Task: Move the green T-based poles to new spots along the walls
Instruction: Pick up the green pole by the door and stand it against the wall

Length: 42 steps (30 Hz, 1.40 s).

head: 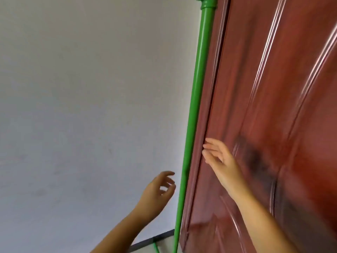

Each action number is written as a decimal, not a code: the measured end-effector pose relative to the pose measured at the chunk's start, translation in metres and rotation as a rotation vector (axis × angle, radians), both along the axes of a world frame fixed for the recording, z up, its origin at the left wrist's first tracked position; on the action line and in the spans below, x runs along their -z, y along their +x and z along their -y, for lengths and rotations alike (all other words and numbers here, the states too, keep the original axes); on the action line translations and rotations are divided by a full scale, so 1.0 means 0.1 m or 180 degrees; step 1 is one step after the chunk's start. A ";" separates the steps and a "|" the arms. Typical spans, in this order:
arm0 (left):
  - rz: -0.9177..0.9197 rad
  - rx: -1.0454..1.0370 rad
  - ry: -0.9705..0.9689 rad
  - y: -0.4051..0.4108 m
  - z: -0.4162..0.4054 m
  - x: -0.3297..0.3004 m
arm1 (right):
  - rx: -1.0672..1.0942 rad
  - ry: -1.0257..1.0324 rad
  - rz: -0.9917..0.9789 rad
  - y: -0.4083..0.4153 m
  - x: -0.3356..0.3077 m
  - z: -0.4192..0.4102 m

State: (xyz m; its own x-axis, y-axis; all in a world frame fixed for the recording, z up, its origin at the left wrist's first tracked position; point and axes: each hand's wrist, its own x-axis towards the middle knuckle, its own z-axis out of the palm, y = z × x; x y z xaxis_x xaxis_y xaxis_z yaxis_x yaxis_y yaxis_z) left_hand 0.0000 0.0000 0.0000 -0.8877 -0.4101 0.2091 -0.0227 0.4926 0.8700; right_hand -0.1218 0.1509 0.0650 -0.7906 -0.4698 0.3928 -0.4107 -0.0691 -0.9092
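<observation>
From the head camera, a pale grey-white wall [82, 106] fills the left of the scene, bare apart from faint scuffs. The right is taken up by a reddish-brown panelled door [273, 106] with raised mouldings that catch the light. Low down, a dark skirting strip [155, 239] runs along the foot of the wall, with a sliver of lighter floor below it.

One green pole [196, 106] stands close to upright in the corner where the wall meets the door's left edge, running from the top of the frame to the bottom. Near its top there is a thicker green joint fitting [208, 3], partly cut off by the frame edge. At the bottom, a short green piece [156, 247] angles off to the left just beside the pole's foot; whether it belongs to the pole's base cannot be told, since the base itself is out of frame.

Nothing lies between the hands and the pole. The left hand [157, 190] is just left of the pole at a low height, fingers loosely curled and spread, empty, its fingertips near the pole without touching it. The right hand [219, 157] is higher and to the right of the pole, in front of the door, palm open with fingers extended towards the door edge; it holds nothing. Its fingertips are close to the pole, but motion blur hides whether they touch the door.

Counted: one pole, two hands, one door.
</observation>
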 end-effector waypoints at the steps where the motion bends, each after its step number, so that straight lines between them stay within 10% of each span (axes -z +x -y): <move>1: 0.0044 -0.0080 -0.0031 -0.15 -0.01 0.00 | -0.0030 0.0159 -0.0059 -0.04 -0.04 0.10; 18: 0.0863 -0.0352 -0.0169 -0.58 0.03 0.21 | -0.1036 0.0393 0.0159 -0.14 0.06 0.76; 42: 0.0660 -0.2570 0.0287 1.95 0.89 0.31 | -0.3509 0.0459 -0.0444 2.04 0.07 2.32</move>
